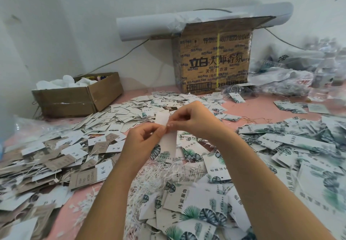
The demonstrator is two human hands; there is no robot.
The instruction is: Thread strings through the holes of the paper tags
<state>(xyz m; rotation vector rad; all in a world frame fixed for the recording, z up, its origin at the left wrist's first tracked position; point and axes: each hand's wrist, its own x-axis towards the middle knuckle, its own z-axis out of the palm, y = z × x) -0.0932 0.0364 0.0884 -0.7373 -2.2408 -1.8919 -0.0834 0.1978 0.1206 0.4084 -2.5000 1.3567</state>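
Observation:
I hold a long white paper tag [167,141] upright above the table's middle. My left hand [145,141] pinches its left edge with curled fingers. My right hand [191,120] meets it from the right, thumb and forefinger pinched at the same spot on the tag. A string between the fingertips is too thin to make out. A heap of white strings [155,174] lies under my forearms. Leaf-printed tags [202,208] cover the table near me and to the right.
Brown and white tags [61,157] are piled on the left of the pink table [258,106]. An open cardboard box [78,97] stands back left, a printed carton [213,60] with a paper roll at the back, plastic bags [292,75] back right.

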